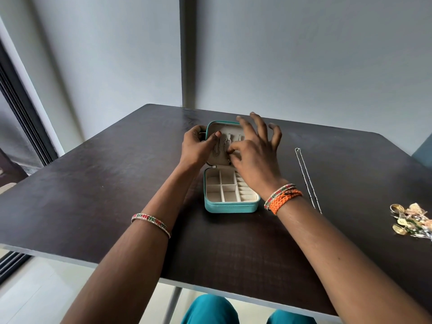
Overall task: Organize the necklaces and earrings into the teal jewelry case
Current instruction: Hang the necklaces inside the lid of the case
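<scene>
The teal jewelry case (pixel 230 206) lies open in the middle of the dark table, with cream compartments in its near half. Its lid (pixel 221 127) lies flat beyond, and thin silver necklaces (pixel 222 146) hang on the lid's hooks. My left hand (pixel 198 146) grips the lid's left edge, thumb resting on the lining. My right hand (pixel 254 150) is over the lid's right side; thumb and forefinger pinch a necklace chain, the other fingers are spread. A long silver necklace (pixel 307 178) lies stretched on the table to the right. A heap of gold earrings (pixel 411 220) sits at the far right.
The dark table (pixel 93 183) stands against grey walls; its near edge runs across the lower frame. A window frame is at the far left. My knees in teal fabric (pixel 210 309) show below the table edge.
</scene>
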`<state>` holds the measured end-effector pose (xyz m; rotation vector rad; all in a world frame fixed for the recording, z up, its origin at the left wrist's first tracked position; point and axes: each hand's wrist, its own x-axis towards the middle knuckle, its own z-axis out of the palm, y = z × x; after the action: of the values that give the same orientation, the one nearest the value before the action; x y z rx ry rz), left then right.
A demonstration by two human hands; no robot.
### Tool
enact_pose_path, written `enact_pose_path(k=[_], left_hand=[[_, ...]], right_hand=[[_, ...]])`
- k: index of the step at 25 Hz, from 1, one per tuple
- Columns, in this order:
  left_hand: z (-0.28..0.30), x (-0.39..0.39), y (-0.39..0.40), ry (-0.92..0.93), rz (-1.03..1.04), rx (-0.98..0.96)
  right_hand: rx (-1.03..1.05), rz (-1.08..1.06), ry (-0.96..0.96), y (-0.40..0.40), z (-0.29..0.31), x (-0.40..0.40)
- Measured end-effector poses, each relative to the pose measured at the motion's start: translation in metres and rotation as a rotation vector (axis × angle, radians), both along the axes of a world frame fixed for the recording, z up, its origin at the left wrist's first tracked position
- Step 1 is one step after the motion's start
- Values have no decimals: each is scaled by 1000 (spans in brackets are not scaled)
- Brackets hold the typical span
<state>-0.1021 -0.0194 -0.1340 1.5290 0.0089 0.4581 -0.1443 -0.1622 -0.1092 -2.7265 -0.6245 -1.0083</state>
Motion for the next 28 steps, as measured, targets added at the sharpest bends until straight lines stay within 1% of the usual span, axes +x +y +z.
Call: enact_pose_path(k=[5, 9, 13, 18, 22, 28], left_hand=[[-2, 1, 1, 22, 41, 23], [-2, 1, 1, 45, 68, 18], [-2, 1, 3, 44, 84, 4], [-1, 2, 4, 20, 72, 5], [-1, 4, 2, 14, 65, -1], [-2, 5, 2, -5, 62, -1]], right_hand=[[-151, 19, -45, 4, -3, 4], [-178, 19, 51, -1, 1, 3], [-159, 29, 91, -5, 4, -1], [-36, 48, 67, -6, 9, -2], [-84, 18, 111, -5, 6, -3], [-70, 1, 155, -2, 6, -6]])
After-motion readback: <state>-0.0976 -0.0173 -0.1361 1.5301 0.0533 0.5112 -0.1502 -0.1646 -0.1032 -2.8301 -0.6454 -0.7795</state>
